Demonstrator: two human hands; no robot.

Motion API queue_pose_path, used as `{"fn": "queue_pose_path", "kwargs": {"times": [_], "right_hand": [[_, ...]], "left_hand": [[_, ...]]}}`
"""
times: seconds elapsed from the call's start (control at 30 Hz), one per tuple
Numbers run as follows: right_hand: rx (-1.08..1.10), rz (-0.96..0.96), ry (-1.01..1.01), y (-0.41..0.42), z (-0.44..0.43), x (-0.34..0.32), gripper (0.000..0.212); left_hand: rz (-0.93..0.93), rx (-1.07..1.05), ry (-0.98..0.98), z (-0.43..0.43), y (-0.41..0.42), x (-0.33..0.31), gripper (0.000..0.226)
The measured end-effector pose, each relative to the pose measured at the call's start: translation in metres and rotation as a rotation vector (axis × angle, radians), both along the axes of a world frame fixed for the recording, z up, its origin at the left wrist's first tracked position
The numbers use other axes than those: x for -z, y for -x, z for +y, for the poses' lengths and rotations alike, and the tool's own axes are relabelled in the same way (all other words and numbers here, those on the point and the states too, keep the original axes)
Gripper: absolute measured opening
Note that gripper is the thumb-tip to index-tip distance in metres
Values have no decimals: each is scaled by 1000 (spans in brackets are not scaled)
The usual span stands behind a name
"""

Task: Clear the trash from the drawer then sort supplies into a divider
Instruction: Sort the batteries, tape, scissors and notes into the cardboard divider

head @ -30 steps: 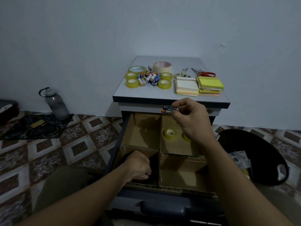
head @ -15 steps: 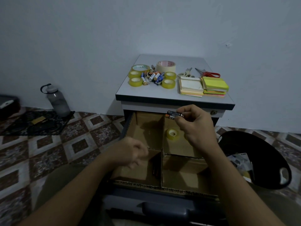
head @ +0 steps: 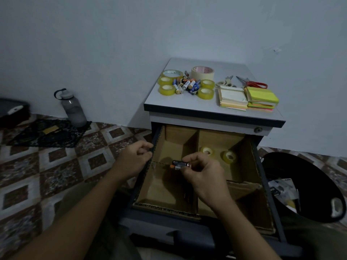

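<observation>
Head view: two batteries [head: 180,164] pinched in right hand [head: 204,175], over left compartments of cardboard divider [head: 196,145] in open drawer [head: 169,229]. Left hand [head: 135,160] curled at drawer's left edge; holding anything, cannot tell. Two tape rolls [head: 206,151] sorted, far-right compartment. Battery pile [head: 185,85], tapes [head: 166,90], notes [head: 262,94], scissors [head: 251,83] wait on cabinet top [head: 187,106]. Trash [head: 281,188] in bin [head: 317,177]: clearing looks done, sorting early.

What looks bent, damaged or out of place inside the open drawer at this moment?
The cardboard divider is not square. Its cross wall on the right side looks creased and sagging, with its top edge folded over, while the cross wall on the left runs straight. Nothing looks spilled.
</observation>
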State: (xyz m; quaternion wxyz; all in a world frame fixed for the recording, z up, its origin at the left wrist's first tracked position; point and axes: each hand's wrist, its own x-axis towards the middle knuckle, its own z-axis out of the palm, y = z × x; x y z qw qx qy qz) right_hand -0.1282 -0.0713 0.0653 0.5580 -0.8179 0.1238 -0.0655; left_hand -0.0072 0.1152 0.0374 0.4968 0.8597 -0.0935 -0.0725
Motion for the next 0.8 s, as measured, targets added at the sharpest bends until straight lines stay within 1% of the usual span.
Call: {"fn": "queue_pose_path", "kwargs": {"times": [0.17,0.43,0.6,0.67,0.8], "right_hand": [[4,37,89,-1,17,11,19],[3,150,250,-20,47,28,12],[-17,234,348,-30,56,33,15],[-44,233,393,-34,56,34,16],[-195,273,467,-37,58,38,11]], "left_hand": [[23,5,65,6,-2,6,19],[42,36,90,10,-5,10,21],[89,67,123,13,-7,10,26],[108,69,130,14,-8,11,27],[111,67,136,13,-8,11,28]]}}
